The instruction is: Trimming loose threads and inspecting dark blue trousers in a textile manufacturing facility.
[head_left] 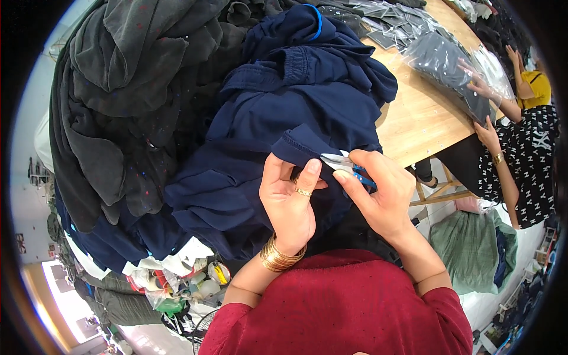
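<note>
My left hand (288,198) pinches the ribbed hem of a navy blue garment (302,112), lifting its edge toward me. My right hand (378,192) grips a small thread snipper (346,164) with silver blades and a blue handle; the blade tips sit at the hem, right beside my left thumb and fingers. A ring and gold bangles are on my left hand and wrist. The rest of the navy garment spreads over a heap of clothes in front of me.
A tall pile of dark grey and black garments (130,89) fills the left. A wooden table (423,118) at the right holds clear bagged dark clothes (441,56); other people's hands (488,135) work on them. Scraps and small items (183,278) lie lower left.
</note>
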Available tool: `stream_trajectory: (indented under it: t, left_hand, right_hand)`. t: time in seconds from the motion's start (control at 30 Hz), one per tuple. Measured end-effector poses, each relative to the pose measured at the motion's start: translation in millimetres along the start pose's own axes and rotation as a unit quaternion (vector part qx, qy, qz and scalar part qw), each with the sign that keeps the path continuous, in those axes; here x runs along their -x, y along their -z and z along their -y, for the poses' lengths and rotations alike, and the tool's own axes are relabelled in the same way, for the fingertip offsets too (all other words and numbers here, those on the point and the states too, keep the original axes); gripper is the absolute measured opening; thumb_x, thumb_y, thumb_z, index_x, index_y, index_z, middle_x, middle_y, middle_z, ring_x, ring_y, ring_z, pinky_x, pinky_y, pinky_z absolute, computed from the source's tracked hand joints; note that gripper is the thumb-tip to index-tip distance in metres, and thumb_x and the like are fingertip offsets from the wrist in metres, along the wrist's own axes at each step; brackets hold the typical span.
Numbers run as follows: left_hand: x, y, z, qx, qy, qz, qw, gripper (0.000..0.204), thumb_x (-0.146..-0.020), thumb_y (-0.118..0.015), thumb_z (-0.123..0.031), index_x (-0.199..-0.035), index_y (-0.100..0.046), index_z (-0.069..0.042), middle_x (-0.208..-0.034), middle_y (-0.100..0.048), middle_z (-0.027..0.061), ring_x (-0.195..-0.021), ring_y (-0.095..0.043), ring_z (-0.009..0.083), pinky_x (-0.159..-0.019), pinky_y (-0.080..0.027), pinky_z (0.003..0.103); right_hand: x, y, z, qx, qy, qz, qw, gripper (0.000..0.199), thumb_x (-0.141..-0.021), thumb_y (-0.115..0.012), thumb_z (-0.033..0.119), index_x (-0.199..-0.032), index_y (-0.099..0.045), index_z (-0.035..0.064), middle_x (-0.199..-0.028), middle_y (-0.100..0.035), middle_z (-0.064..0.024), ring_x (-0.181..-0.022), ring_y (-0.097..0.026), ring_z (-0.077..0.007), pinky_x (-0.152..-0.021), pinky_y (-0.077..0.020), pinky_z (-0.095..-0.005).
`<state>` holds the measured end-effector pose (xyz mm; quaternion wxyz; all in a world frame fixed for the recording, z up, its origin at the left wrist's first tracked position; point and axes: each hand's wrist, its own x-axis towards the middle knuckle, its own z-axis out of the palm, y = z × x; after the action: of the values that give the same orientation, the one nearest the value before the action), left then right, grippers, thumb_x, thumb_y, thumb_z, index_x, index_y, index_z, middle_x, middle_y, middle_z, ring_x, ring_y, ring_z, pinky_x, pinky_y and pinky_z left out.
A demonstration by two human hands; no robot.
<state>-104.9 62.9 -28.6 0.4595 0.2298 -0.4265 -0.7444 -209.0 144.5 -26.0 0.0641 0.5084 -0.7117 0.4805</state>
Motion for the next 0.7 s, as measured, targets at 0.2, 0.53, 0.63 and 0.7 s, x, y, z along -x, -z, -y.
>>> stream_trajectory:
  t: [0.2, 0.53, 0.63, 0.7]
  left_hand:
    - [-0.7, 2.0, 1.8, -0.026, -0.015, 0.003, 1.0, 0.027, -0.082, -0.064, -0.002, -0.107, -0.054, -0.002, -0.094, -0.063, 0.0048, -0.079, -0.06, 0.0094, -0.06, -0.05, 0.02]
    - [1.0, 0.3, 4.8, -0.027, -0.035, 0.002, 0.999, 0.026, -0.082, -0.063, 0.001, -0.106, -0.054, -0.002, -0.094, -0.064, 0.0058, -0.079, -0.06, 0.0095, -0.062, -0.05, 0.02]
    - [1.5, -0.3, 4.4, -0.031, -0.043, 0.004, 0.999, 0.026, -0.082, -0.063, 0.002, -0.107, -0.054, -0.002, -0.094, -0.064, 0.0062, -0.079, -0.06, 0.0096, -0.063, -0.05, 0.02]
    - [1.3, -0.3, 4.9, -0.029, -0.043, 0.007, 0.999, 0.027, -0.082, -0.063, 0.002, -0.107, -0.054, -0.002, -0.094, -0.064, 0.0064, -0.079, -0.06, 0.0098, -0.063, -0.05, 0.02]
  right_hand:
    - [0.1, 0.3, 0.2, 0.005, -0.003, -0.002, 1.0, 0.023, -0.073, -0.072, 0.021, -0.087, -0.062, 0.0055, -0.068, -0.058, -0.0041, -0.053, -0.053, -0.018, -0.048, -0.0405, -0.0277]
    - [-2.0, -0.1, 1.5, 0.005, 0.008, -0.008, 1.0, 0.023, -0.073, -0.072, 0.021, -0.088, -0.061, 0.0059, -0.068, -0.058, -0.0037, -0.053, -0.053, -0.0183, -0.048, -0.0405, -0.028]
    - [-2.5, 0.4, 1.8, 0.007, 0.007, -0.004, 1.0, 0.023, -0.073, -0.072, 0.021, -0.087, -0.061, 0.0059, -0.068, -0.058, -0.0036, -0.053, -0.053, -0.0184, -0.048, -0.0407, -0.0279]
    - [-2.6, 1.2, 2.3, 0.005, 0.005, -0.006, 1.0, 0.022, -0.073, -0.072, 0.021, -0.087, -0.061, 0.0059, -0.068, -0.058, -0.0036, -0.053, -0.053, -0.0184, -0.048, -0.0407, -0.0279]
